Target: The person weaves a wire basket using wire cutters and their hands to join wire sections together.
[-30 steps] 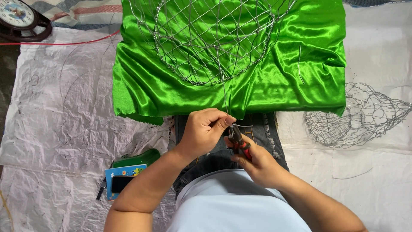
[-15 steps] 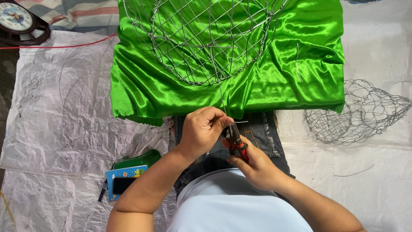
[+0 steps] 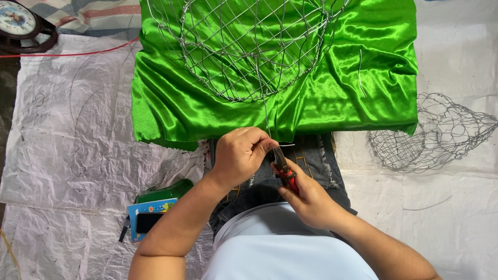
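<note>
Left hand [image 3: 239, 155] is clenched, fingertips pinching a thin wire [image 3: 266, 116] just at the lower edge of the green cloth [image 3: 332, 98]. Wire runs straight up from the pinch to the wire frame [image 3: 249, 46] lying on the cloth.

Right hand [image 3: 308, 197] grasps pliers [image 3: 282, 165] by the red handles, fingers wrapped round them. Plier nose points up toward the left fingertips and meets the wire right beside the pinch; can't tell whether the nose is actually closed on the wire, too small. Both hands sit over the lap, touching or nearly so at the pinch point.

Wire frame: rounded, open mesh, bowl-like, resting on the upper middle of the cloth, top part cut off by the picture edge. Cloth is shiny satin, wrinkled, draped toward the person's knees, covering the top of the jeans [image 3: 311, 155].

Around it:
- second wire basket [image 3: 430, 135], smaller, lying on its side on the white sheet [image 3: 78, 129], right of the cloth, well apart from the hands
- loose short wire piece [image 3: 425, 205] on the sheet below that basket
- green box [image 3: 166, 191] and a small blue card [image 3: 148, 218] left of the left forearm
- clock [image 3: 18, 23] at top-left corner, red cord [image 3: 78, 53] running from near it toward the cloth
</note>
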